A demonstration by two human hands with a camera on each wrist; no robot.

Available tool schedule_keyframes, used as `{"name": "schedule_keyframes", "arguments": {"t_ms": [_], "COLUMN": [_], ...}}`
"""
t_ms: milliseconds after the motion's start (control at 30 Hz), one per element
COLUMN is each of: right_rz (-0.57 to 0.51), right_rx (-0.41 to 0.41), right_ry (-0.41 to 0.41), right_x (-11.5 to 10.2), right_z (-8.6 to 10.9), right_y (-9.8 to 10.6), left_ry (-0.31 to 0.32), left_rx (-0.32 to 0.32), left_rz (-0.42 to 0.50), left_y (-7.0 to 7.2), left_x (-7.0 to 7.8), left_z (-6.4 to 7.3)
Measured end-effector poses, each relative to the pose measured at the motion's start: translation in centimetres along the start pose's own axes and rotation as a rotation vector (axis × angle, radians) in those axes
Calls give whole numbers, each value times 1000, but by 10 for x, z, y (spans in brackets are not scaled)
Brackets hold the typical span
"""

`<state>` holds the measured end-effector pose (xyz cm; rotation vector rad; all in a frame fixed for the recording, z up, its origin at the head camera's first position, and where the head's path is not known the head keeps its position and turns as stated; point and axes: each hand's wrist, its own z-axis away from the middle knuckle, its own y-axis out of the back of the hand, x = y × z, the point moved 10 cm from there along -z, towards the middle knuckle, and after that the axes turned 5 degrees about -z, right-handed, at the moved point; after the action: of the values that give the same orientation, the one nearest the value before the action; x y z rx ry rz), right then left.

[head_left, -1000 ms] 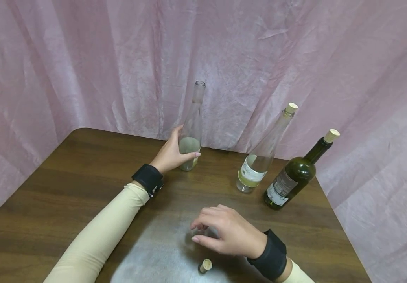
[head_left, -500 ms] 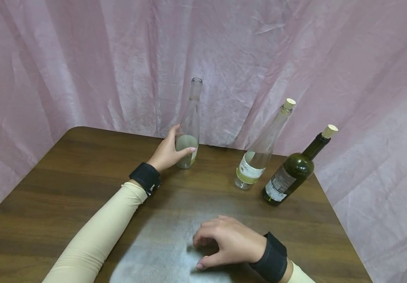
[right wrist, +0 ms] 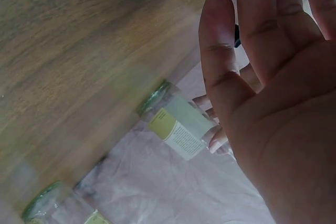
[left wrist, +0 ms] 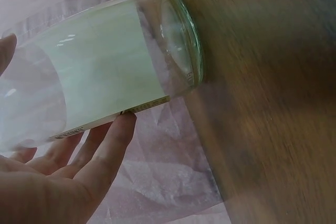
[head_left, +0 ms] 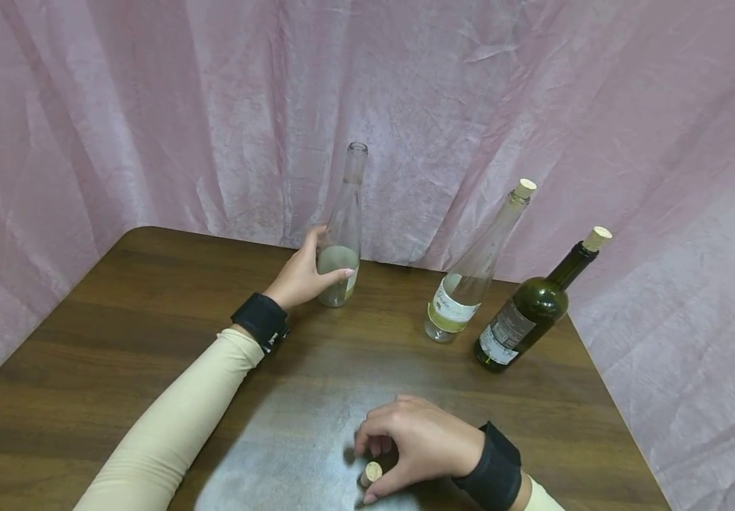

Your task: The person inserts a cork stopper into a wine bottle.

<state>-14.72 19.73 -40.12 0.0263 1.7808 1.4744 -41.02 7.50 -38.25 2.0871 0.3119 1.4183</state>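
Note:
On the left side of the far table edge, a clear glass bottle [head_left: 344, 220] stands upright with an uncovered mouth. My left hand [head_left: 303, 273] grips its lower body, thumb on the near side; in the left wrist view the fingers [left wrist: 113, 140] lie along the label. A small cork [head_left: 372, 473] stands on the table near the front. Around it my right hand [head_left: 421, 443] curves loosely, thumb on the near side and fingers beyond, with a gap visible. In the right wrist view the thumb [right wrist: 218, 35] and fingers are spread apart, and no cork shows.
Farther back on the right stand a second clear bottle [head_left: 459, 298] and a dark green bottle [head_left: 523, 319], each with a cork in its neck. A pink curtain [head_left: 214, 121] hangs behind the brown wooden table [head_left: 169, 284].
My right hand has come down and slightly nearer, its thumb and fingers now on either side of the cork, which was hidden half a second ago. The left hand stays on its bottle.

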Motion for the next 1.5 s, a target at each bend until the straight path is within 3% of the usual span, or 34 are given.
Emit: {"name": "schedule_keyframes", "arguments": {"t_ms": [433, 667, 867, 1167, 1500], "right_rz": [10, 73, 118, 155, 198], "right_rx": [-1, 124, 186, 316, 377], "right_ry": [16, 61, 65, 96, 133], "right_x": [-2, -9, -11, -16, -24], "right_z": [-3, -5, -5, -1, -2], "right_y": [3, 21, 36, 73, 97], "left_ry": [-12, -17, -20, -67, -91], "left_rx": [-24, -40, -42, -48, -78], "left_rz": [20, 22, 27, 24, 29], "left_y": [2, 2, 2, 1, 3], "left_x": [4, 6, 7, 11, 14], "left_z": [13, 16, 22, 32, 39]}}
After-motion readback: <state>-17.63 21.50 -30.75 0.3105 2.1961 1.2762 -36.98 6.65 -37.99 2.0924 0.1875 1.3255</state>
